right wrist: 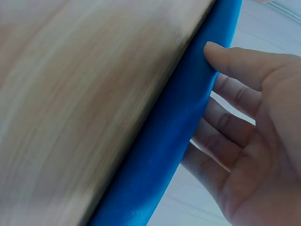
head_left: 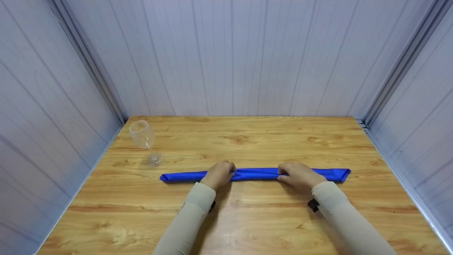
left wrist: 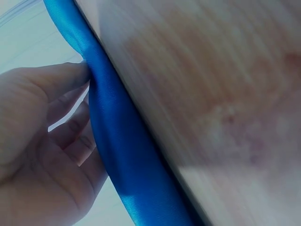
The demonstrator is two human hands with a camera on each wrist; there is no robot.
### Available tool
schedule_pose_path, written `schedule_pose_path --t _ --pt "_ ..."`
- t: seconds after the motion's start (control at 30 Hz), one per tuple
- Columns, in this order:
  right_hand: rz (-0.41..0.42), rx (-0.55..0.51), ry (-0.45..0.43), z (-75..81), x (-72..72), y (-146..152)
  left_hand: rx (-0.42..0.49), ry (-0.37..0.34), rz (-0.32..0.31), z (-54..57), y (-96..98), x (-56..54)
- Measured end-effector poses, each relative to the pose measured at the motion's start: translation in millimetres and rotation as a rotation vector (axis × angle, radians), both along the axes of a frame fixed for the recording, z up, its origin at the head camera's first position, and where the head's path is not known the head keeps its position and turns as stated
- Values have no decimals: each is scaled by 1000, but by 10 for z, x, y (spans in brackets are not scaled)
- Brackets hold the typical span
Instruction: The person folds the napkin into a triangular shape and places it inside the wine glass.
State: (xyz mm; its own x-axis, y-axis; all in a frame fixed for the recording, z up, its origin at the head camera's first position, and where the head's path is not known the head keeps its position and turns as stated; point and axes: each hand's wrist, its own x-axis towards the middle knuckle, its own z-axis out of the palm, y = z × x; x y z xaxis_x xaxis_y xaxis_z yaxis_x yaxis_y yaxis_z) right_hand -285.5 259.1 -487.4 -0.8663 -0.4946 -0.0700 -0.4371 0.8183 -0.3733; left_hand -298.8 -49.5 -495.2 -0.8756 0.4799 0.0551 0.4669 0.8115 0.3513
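Cloth (head_left: 256, 174), blue and folded into a long narrow strip, lies crosswise on the table (head_left: 265, 230), running through both grips and out past each. From my remote seat I see the left hand (head_left: 218, 174) pinching it: in the left wrist view the thumb (left wrist: 70, 75) bears on the edge facing the camera, while the fingertips pass out of sight behind the strip. The right hand (head_left: 297, 174) is likewise clamped on the cloth, its thumb (right wrist: 235, 59) on the face nearest the palm and its fingers behind. Between the grips I note creases, deepest just beside the left hand. Outside the right grip, the right end (head_left: 339, 174) flares loosely; outside the left grip, the left end (head_left: 170, 177) lies near the foot of a glass (head_left: 140, 134), which stands upright beyond that hand.

Failure, as I judge it, would come from three causes. Unequal pinching could twist the strip at the creases. Releasing either hand early could let the layers spring apart, the loose ends first, since neither is held. A sweep toward the left of the grip could carry the left end into the glass and topple it.
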Motion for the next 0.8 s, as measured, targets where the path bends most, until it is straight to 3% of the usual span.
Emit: schedule_pose_path --t 0.2,0.43,0.8 --pt "46 -43 -30 7 -64 29 0 -25 -2 -7 -3 -8" --pt "5 -39 -43 48 -104 32 5 -64 12 -2 -7 -5" --pt "25 -57 -46 -1 -146 -2 31 -74 7 -20 -34 -19"
